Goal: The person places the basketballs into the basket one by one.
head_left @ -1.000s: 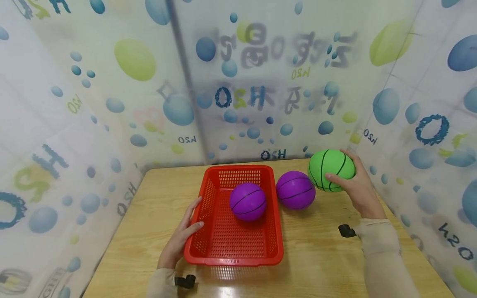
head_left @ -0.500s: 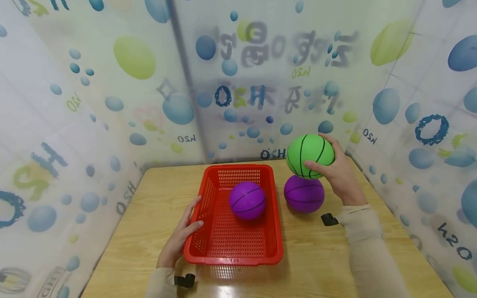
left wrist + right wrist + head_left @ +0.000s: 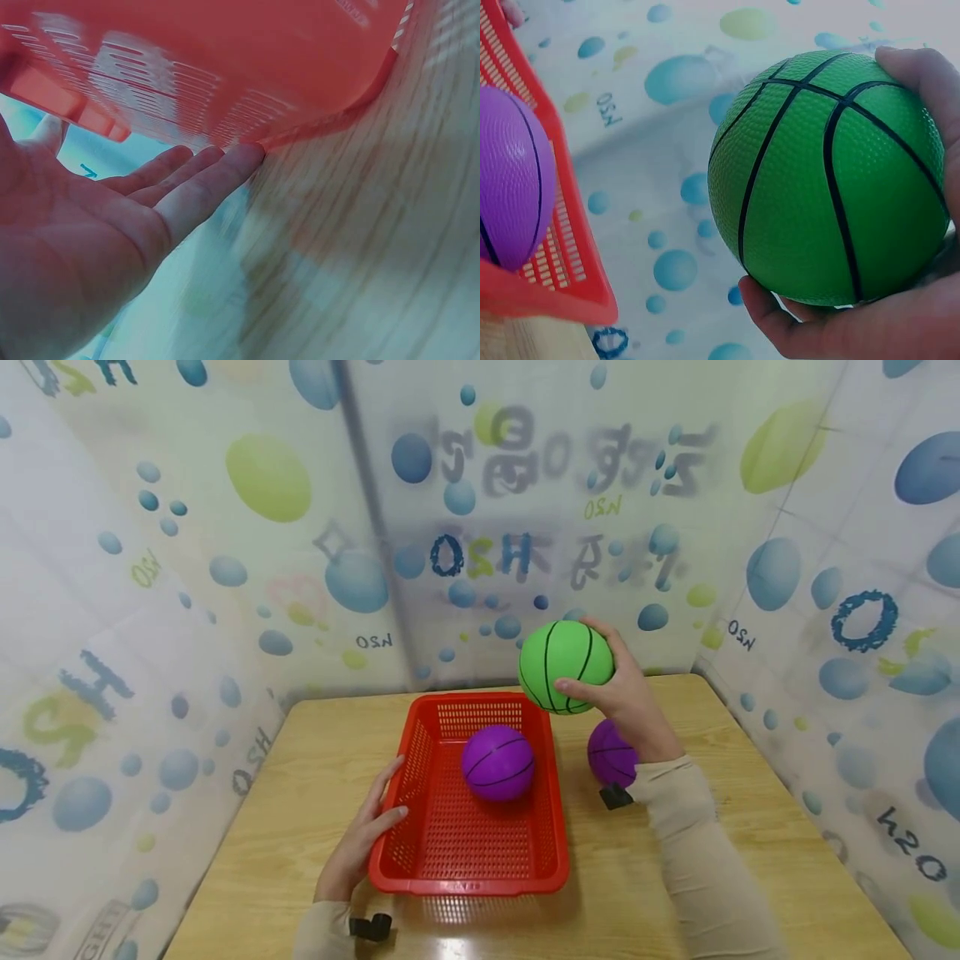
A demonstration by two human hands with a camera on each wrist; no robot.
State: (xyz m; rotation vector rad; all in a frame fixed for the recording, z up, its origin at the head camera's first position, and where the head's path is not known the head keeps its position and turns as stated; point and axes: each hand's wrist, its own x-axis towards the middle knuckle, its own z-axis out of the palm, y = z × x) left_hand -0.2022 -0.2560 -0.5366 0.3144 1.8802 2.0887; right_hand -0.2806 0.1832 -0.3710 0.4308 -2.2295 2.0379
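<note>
My right hand (image 3: 618,693) grips a green ball (image 3: 562,664) with black basketball lines, thumb on the near side and fingers behind it. The ball is raised above the back right corner of a red plastic basket (image 3: 468,887). In the right wrist view the green ball (image 3: 817,187) is held between thumb and fingers. Inside the basket lies a purple ball (image 3: 498,763). Another purple ball (image 3: 609,753) sits on the table right of the basket, partly behind my right hand and wrist. My left hand (image 3: 360,835) holds the basket's left side, thumb over the rim, fingers along the outer wall (image 3: 202,187).
The basket stands on a light wooden table (image 3: 255,810). A white curtain (image 3: 480,510) printed with blue and green drops closes off the back and both sides. A black wrist strap piece (image 3: 615,796) hangs below my right wrist.
My right hand has carried the green ball leftward and up, from beyond the loose purple ball to the basket's back right corner. That purple ball has rolled slightly right. The left hand stays put.
</note>
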